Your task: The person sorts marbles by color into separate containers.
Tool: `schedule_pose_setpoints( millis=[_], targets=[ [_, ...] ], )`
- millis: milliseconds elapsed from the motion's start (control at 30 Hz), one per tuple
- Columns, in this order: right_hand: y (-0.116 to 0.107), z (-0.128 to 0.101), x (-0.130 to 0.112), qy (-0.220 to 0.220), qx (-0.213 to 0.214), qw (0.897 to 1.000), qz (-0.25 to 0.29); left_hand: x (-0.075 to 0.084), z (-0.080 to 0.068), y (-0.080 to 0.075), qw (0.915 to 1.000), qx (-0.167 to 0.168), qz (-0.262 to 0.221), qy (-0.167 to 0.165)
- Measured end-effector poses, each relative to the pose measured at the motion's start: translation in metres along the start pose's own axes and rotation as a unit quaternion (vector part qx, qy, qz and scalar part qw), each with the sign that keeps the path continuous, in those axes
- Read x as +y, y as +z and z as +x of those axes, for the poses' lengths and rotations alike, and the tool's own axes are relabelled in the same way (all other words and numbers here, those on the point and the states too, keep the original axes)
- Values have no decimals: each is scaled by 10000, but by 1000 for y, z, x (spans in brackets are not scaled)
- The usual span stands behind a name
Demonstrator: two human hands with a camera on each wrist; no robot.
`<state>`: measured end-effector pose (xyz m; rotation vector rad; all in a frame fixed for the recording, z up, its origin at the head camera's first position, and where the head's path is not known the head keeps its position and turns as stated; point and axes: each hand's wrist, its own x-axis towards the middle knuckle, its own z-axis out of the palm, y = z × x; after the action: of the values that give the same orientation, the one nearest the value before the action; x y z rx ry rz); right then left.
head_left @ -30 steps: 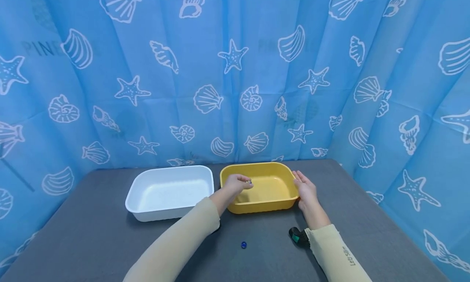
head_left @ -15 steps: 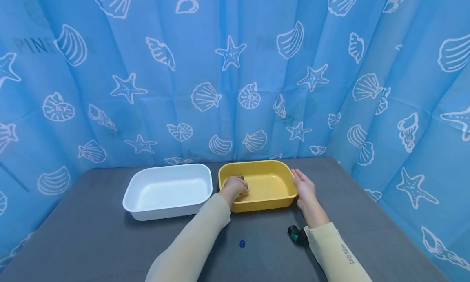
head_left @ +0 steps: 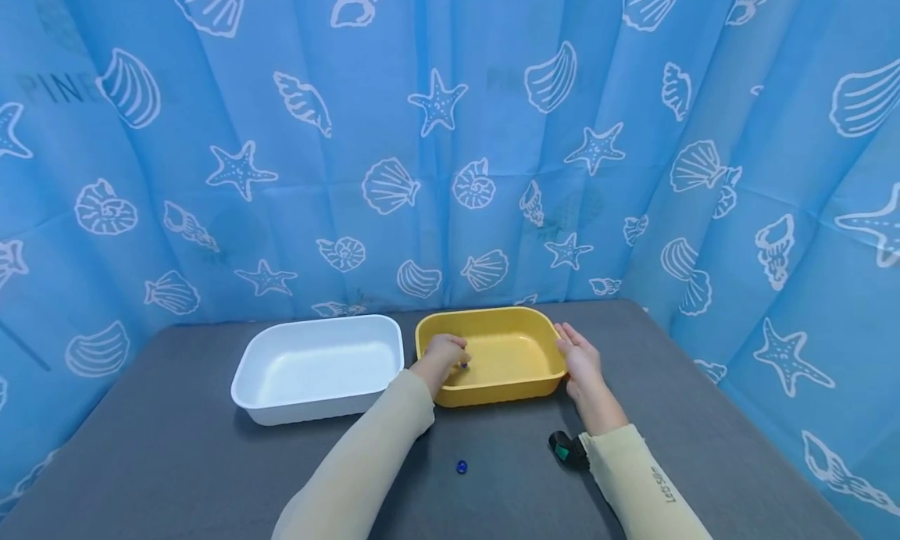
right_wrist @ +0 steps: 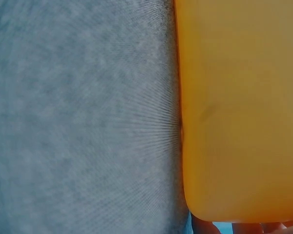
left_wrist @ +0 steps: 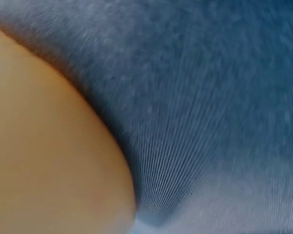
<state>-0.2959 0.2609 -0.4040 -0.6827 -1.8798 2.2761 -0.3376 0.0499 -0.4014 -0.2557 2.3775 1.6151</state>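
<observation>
A blue curtain (head_left: 450, 134) printed with white shells and starfish hangs in folds behind and to both sides of the yellow tub (head_left: 516, 321), closing in the dark grey surface (head_left: 176, 462), which the two wrist views show as a finely ribbed, woven cloth that the head view renders flat. The yellow tub is a smooth, rounded-corner rectangular basin of matte plastic; only the right wrist view shows its outer wall (right_wrist: 239, 107) close up, with a faint dark mark on it, and the left wrist view catches just a blurred curve of the same yellow (left_wrist: 44, 161) against the cloth. Just left of the yellow tub, nearly touching it, stands a white tub (head_left: 316, 364) of the same shape. Both arms wear pale beige sleeves (head_left: 366, 454). The left hand (head_left: 439, 358) reaches over the near left rim into the yellow tub, its grip curled with the fingertips pinching a small blue marble (head_left: 462, 363) low inside the basin. The right hand (head_left: 580, 364) lies flat against the tub's right outer wall, fingers straight and holding nothing. A black and green device (head_left: 566, 448) sits at the right wrist, on the near side of the yellow tub. A second blue marble (head_left: 461, 467), round and glossy, lies alone on the surface near the tub's front wall, seen only from the head.
</observation>
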Motion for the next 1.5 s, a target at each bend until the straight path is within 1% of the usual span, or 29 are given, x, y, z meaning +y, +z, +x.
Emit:
schedule_pose_setpoints(
  millis=[67,167,300,367,400,467,567,633,767,967,1100,1233,1367,1500],
  targets=[
    [0,-1,0,4,-17,10000,2,1,0,-3,9988,-65,-475,117],
    [0,-1,0,11,-49,10000,44,6,-2,-8,9965,-238,-758,271],
    [-1,0,0,5,-51,9999,87,16,-15,-19,9954,-473,-743,380],
    [-1,-1,-1,-2,-32,10000,74,17,-23,-25,9944,-566,-726,512],
    [-1,-1,-1,-11,-39,10000,64,17,-27,-28,9942,-551,-730,570],
    [0,-1,0,-25,-62,10000,49,15,-35,-34,9924,-512,-752,833],
    [1,0,-1,-33,-57,10000,39,9,-46,-44,9882,-444,-744,1263],
    [1,0,-1,-37,-46,10000,32,4,-52,-51,9863,-442,-680,1439],
    [0,0,-1,-62,-47,10000,-12,-7,-65,-60,9854,-550,-586,1503],
    [-1,0,1,-89,-90,9999,-25,-27,-82,-68,9826,-742,-436,1648],
    [-2,-1,2,-74,-86,9999,-33,-37,-93,-71,9778,-1060,-353,1775],
    [-1,-1,2,-76,-72,9999,-48,-46,-100,-74,9696,-1447,-114,1969],
    [-1,0,2,-75,-66,9999,-62,-56,-102,-76,9601,-1835,206,2100],
    [-1,1,2,-77,-50,9999,-56,-63,-102,-77,9522,-2262,375,2018]
  ],
)
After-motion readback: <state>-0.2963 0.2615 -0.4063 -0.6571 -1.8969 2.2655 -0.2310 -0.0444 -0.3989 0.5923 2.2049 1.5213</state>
